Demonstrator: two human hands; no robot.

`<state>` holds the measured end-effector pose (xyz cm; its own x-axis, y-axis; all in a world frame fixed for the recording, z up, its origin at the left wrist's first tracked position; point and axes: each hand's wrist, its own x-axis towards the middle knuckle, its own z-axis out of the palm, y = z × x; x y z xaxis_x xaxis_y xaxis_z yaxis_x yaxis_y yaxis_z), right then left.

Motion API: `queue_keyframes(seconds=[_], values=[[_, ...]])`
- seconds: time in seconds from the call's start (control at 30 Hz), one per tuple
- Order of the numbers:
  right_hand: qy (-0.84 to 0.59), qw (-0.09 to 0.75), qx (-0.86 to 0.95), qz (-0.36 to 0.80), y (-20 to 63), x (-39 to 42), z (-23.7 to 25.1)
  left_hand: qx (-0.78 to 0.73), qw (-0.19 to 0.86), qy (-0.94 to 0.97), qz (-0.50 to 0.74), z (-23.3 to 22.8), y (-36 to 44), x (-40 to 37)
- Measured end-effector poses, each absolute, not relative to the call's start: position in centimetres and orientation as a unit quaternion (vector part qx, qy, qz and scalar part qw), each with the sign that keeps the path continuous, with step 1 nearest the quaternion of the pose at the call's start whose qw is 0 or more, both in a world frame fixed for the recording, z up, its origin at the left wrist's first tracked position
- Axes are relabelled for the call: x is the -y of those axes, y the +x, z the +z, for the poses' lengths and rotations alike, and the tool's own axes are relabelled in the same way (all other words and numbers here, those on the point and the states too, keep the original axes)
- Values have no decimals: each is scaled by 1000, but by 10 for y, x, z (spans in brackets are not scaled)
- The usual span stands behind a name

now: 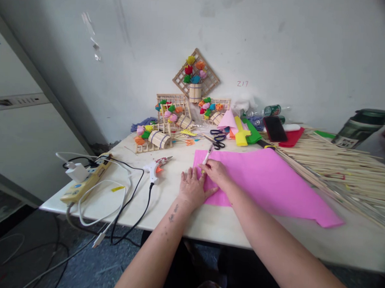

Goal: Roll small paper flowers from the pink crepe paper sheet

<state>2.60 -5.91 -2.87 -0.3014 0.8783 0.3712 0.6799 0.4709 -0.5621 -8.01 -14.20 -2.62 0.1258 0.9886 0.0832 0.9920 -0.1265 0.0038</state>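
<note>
Pink sheet [268, 182] spread flat on the white table [207, 226], near corner pinned under both hands. Head view only: left hand [193, 188] pressed palm-down, fingers splayed wide across the sheet's left edge; right hand [216, 171] just beside it, fingers pinched around a pen [208, 154] with tip down on the sheet. Glue gun [155, 167] lying to the left, cord trailing to a power strip [85, 182] — scissors [217, 139] and a heap of bamboo sticks [346, 169] further back and right. Risks, as a judgement: a wandering line if the flat hand lifts and the sheet slides; a tear from pressing the pen too hard
</note>
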Motion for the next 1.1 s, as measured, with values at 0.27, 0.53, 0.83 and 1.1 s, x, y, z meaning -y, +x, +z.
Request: queue_keyframes(seconds=[0.27,0.53,0.83,1.1], values=[[-496,310,799,139,26,57,-29,663,26,-748,-23,-24,-79,143],[-492,346,785,146,26,53,-33,661,22,-749,-37,-24,-79,144],[-523,350,764,144,30,54,-30,661,26,-749,-38,-22,-79,144],[-530,327,768,149,29,52,-30,661,27,-749,-32,-23,-79,144]])
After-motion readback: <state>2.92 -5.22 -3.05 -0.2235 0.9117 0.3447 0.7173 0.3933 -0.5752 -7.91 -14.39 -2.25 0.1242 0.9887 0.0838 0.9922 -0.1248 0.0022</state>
